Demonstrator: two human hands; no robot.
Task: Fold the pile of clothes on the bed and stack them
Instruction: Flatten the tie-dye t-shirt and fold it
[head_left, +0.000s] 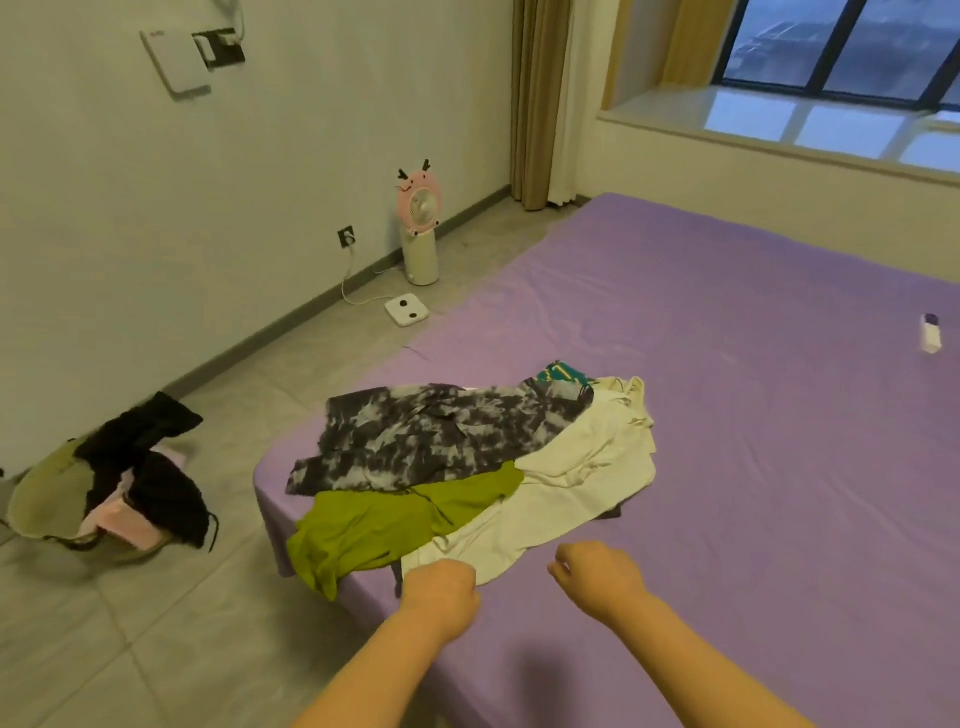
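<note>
Our left hand (441, 584) has its fingers curled over the near edge of the cream shirt (576, 483), seemingly gripping it; our right hand (597, 574), just beside that shirt, hovers with fingers loosely curled, holding nothing. Both forearms reach forward. Beyond the cream shirt, on the purple bed (753, 415), lie a green garment (384, 525) and a tie-dye one (431, 436).

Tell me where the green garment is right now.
In the head view, the green garment drapes over the bed's near left corner, between the tie-dye piece and cream garment.
</note>
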